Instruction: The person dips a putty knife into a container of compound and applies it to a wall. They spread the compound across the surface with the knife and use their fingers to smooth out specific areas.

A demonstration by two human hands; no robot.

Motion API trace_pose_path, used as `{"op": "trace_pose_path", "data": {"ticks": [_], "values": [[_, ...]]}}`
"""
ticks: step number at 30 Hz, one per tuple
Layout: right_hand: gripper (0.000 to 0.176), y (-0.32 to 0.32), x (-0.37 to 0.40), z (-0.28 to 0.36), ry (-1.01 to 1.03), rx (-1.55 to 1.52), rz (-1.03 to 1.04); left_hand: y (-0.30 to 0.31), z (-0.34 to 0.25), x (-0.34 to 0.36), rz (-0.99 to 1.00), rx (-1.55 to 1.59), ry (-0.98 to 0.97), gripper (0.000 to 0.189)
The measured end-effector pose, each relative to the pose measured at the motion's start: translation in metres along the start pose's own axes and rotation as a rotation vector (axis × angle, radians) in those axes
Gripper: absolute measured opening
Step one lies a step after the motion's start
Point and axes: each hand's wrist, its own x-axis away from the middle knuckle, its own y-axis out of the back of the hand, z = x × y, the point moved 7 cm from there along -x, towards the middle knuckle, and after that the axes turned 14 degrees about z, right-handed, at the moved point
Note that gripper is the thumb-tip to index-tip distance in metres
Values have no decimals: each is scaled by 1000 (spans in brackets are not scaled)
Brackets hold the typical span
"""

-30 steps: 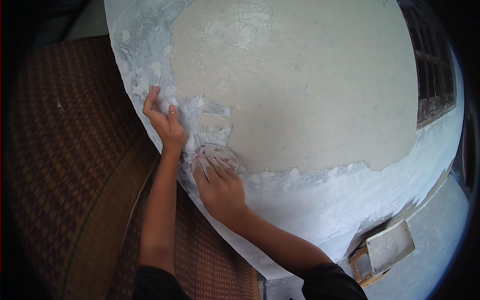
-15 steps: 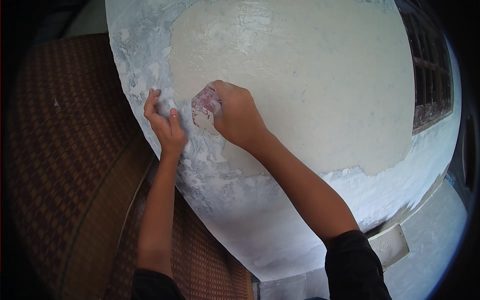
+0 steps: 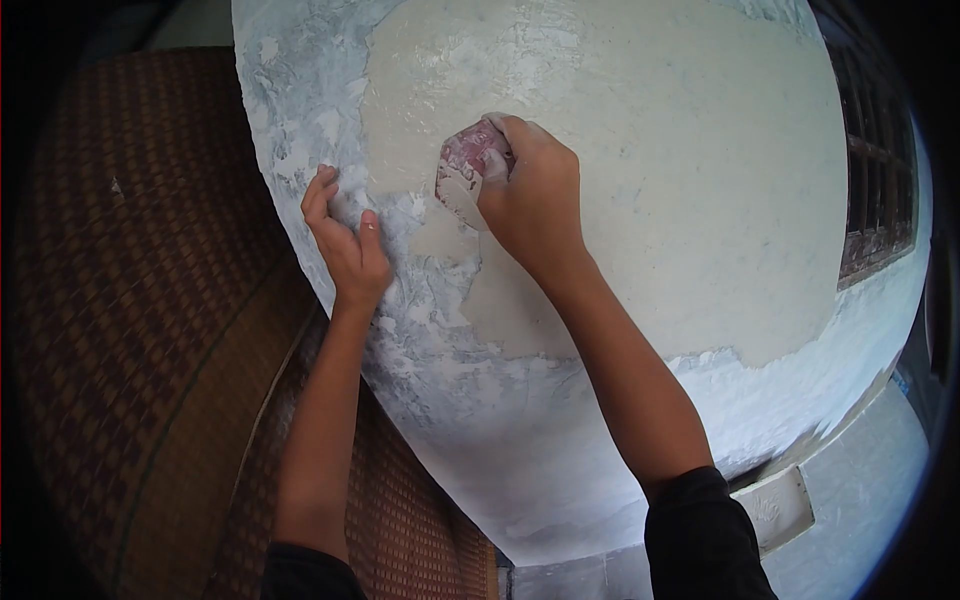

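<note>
My right hand (image 3: 535, 185) grips a reddish, putty-smeared scraper (image 3: 462, 165) and holds it against the wall (image 3: 690, 180). Wet cream putty sits on the scraper's lower part; its far side is hidden by my fingers. A broad, smooth patch of cream putty lies around and to the right of this hand. My left hand (image 3: 347, 240) is at the wall's left edge, fingers apart and holding nothing. Beside it the wall shows rough grey and white streaks.
Brown woven mats (image 3: 150, 260) stand along the left side. At the upper right is a dark barred window (image 3: 875, 165). A shallow tray (image 3: 790, 505) with pale putty in it lies on the grey floor (image 3: 860, 480) at the lower right.
My right hand has moved up and right with the scraper, and a fresh smear of putty shows below it. The view has shifted slightly; my left hand keeps its place at the edge.
</note>
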Motion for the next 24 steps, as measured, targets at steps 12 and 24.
{"op": "trace_pose_path", "data": {"ticks": [12, 24], "values": [[30, -20, 3, 10, 43, -33, 77, 1, 1, 1, 6, -11, -7, 44], [34, 6, 20, -10, -120, 32, 56, 0, 2, 3, -7, 7, -7, 43]]}}
